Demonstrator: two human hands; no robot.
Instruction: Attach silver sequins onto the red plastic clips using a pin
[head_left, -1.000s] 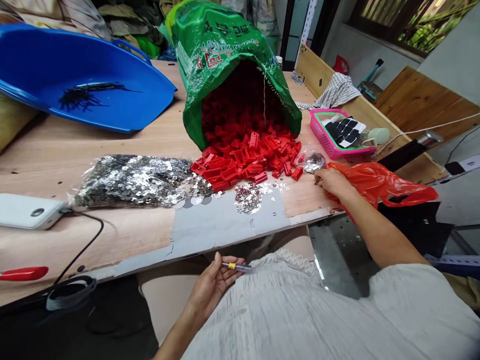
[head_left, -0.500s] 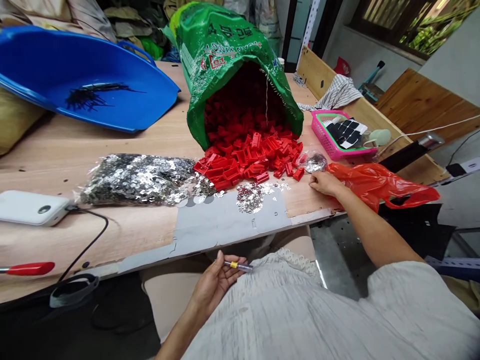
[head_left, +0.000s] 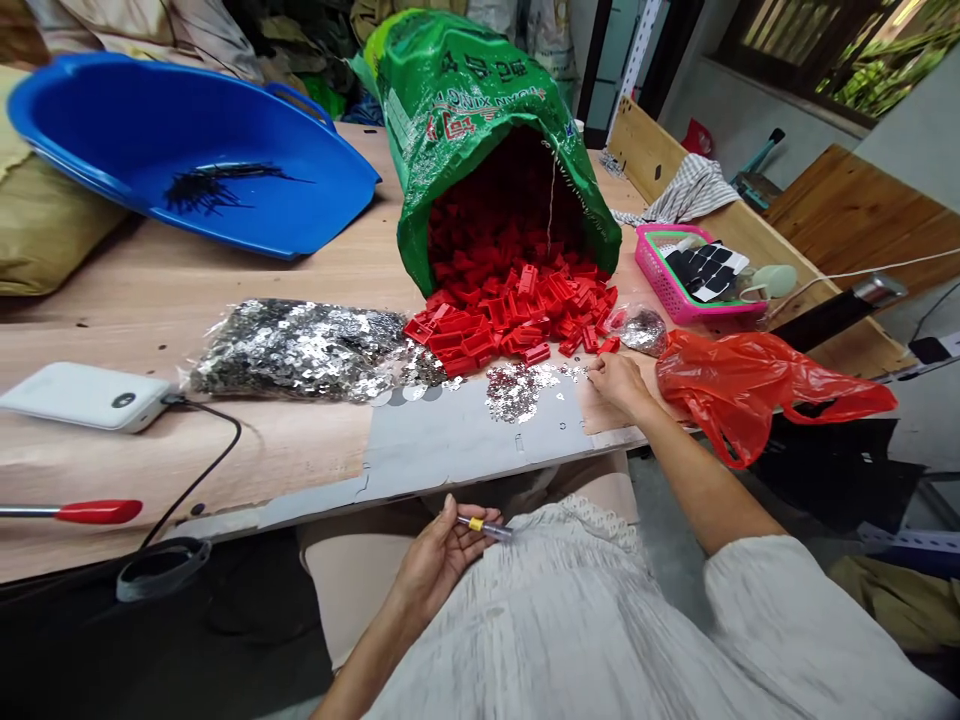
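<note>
The right hand point(head_left: 616, 381) rests on the tabletop point(head_left: 270, 450) near its front edge, fingers curled down onto the scattered silver pieces point(head_left: 517, 388); whether they pinch one I cannot tell. Just behind lies the spill of red clips point(head_left: 517, 315) from the green sack point(head_left: 480, 110). The left hand point(head_left: 439, 555) sits in the lap below the front edge, fingers closed around a small tube point(head_left: 486, 527). The loose silver pieces lie close to the edge, so a sweeping wrist could likely brush some off onto the floor.

One green sack point(head_left: 480, 110), one blue tub point(head_left: 187, 150), two hands point(head_left: 439, 560).
</note>
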